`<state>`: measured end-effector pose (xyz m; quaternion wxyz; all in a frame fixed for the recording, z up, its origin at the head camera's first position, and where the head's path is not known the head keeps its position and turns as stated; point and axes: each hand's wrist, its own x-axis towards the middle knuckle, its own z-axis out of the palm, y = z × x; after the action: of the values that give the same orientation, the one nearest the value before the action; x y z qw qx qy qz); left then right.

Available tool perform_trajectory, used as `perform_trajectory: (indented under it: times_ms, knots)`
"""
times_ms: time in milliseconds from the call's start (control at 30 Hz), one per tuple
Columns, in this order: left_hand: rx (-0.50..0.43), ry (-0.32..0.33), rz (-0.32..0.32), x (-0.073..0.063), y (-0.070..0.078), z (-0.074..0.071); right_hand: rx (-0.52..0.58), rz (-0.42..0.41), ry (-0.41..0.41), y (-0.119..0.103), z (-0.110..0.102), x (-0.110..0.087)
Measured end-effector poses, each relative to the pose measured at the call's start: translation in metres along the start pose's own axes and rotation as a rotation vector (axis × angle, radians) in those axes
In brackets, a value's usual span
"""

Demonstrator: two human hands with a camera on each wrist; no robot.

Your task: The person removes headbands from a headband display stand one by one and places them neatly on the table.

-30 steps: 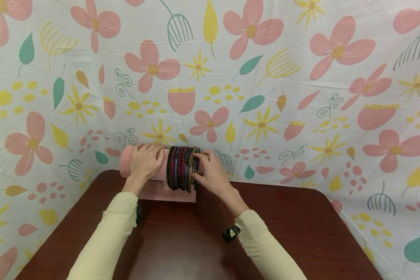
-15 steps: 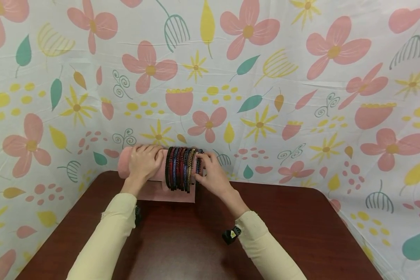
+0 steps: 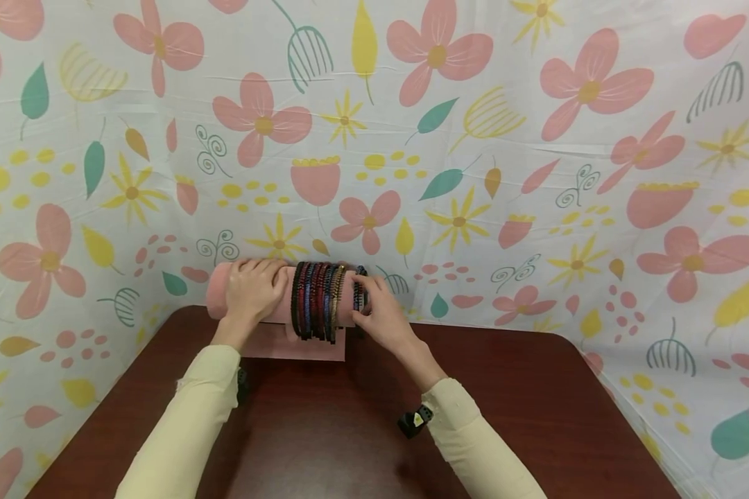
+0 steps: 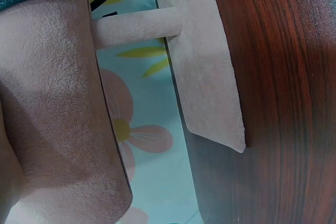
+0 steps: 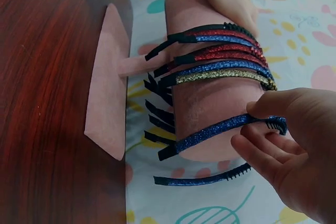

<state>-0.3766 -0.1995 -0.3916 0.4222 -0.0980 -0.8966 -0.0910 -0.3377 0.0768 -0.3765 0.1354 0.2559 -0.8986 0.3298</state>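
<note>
A pink padded headband stand (image 3: 222, 291) lies lengthwise at the back of the table, a thick roll on a flat base (image 4: 210, 77). My left hand (image 3: 252, 290) holds the left part of the roll, fingers over its top. Around the middle sit several toothed glitter headbands (image 3: 315, 301) in black, red, blue and gold. At the right end my right hand (image 3: 383, 312) pinches a blue glitter headband (image 5: 215, 132) between thumb and fingers, apart from the group. Another blue glitter strip (image 5: 205, 180) shows past the roll's end; whether it is a separate headband I cannot tell.
The dark brown wooden table (image 3: 312, 430) extends in front of the stand. Behind it hangs a white cloth (image 3: 374, 138) printed with flowers and leaves, close to the stand's back.
My right hand has drawn the blue headband rightward away from the others, widening a gap of bare pink roll. The left hand stays on the stand. The head view has shifted slightly.
</note>
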Motion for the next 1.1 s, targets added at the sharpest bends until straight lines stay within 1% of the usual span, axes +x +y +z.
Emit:
perform_trajectory:
  times_ms: [200, 333, 467, 767, 1000, 1100]
  knots:
    - [0.001, -0.04, -0.022, -0.001, 0.0, -0.001, 0.015, -0.002, -0.018, 0.001, -0.002, -0.004]
    - [0.001, -0.06, -0.03, -0.001, 0.0, -0.002, -0.002, -0.021, -0.011, 0.003, -0.003, -0.007]
    - [0.001, -0.051, -0.028, -0.001, 0.001, -0.002, -0.008, -0.038, -0.002, 0.006, -0.003, -0.011]
    - [-0.002, -0.009, -0.01, 0.0, 0.001, 0.0, 0.028, -0.008, 0.004, 0.012, -0.005, -0.02]
    - [-0.007, -0.014, -0.016, 0.0, 0.002, -0.001, 0.018, 0.002, 0.012, 0.016, -0.007, -0.025]
    - [-0.009, -0.004, -0.012, 0.0, 0.002, -0.001, 0.015, -0.003, 0.017, 0.018, -0.007, -0.026]
